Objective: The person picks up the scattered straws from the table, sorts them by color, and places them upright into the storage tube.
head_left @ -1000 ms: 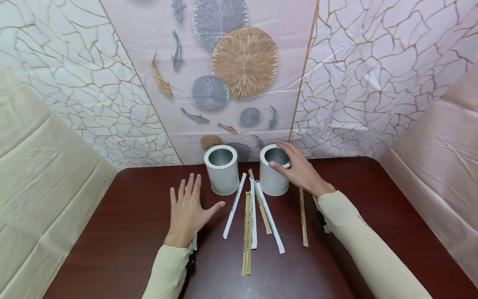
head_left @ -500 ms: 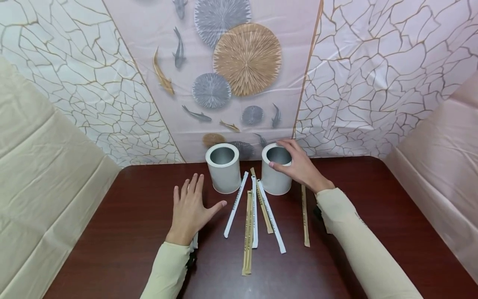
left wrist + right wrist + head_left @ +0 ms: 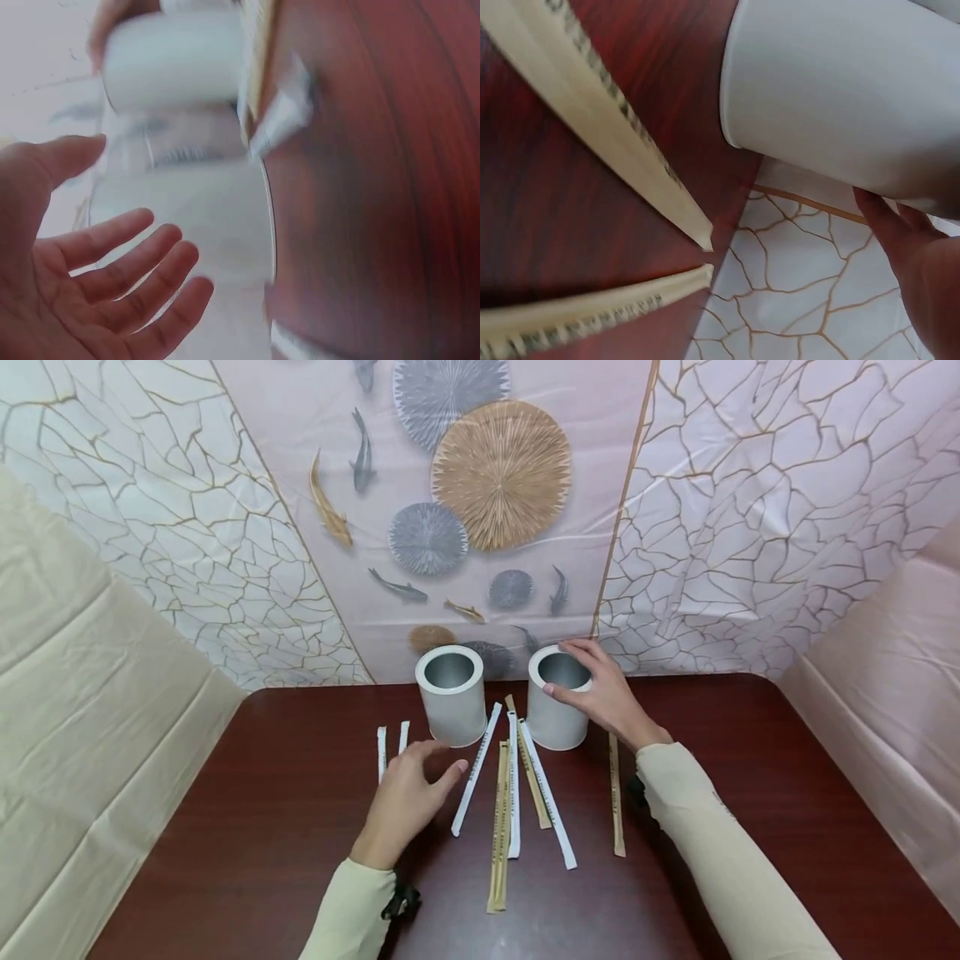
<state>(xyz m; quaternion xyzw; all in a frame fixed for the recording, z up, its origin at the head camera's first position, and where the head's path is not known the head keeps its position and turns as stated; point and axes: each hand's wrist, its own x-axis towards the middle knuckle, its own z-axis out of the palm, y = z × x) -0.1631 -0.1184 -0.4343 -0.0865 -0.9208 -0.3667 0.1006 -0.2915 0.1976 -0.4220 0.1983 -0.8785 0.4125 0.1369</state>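
Two white cylindrical cans, open at the top with grey insides, stand upright by the back edge. My right hand [image 3: 611, 697] grips the right can [image 3: 555, 718] near its rim, thumb in front and fingers behind. In the right wrist view, its fingers [image 3: 889, 225] lie against that can's side [image 3: 840, 90]. My left hand [image 3: 408, 793] holds nothing, its fingers loosely bent. It is in front of the left can [image 3: 457, 714], and its fingertips overlap the can's base in the head view. The left wrist view shows the fingers [image 3: 150, 259] apart, before the can wall [image 3: 195, 217].
Slim paper-wrapped sticks with printing lie on the dark red table [image 3: 285, 827]. White sticks [image 3: 549, 793] and brown sticks [image 3: 498, 827] spread between the cans. Further white sticks [image 3: 382, 752] lie left, one brown stick [image 3: 617, 802] right. A patterned cloth [image 3: 495, 602] hangs behind.
My left hand has moved right toward the left can and bent its spread fingers, uncovering two white sticks. My right hand stays at the right can. The head view has shifted slightly.
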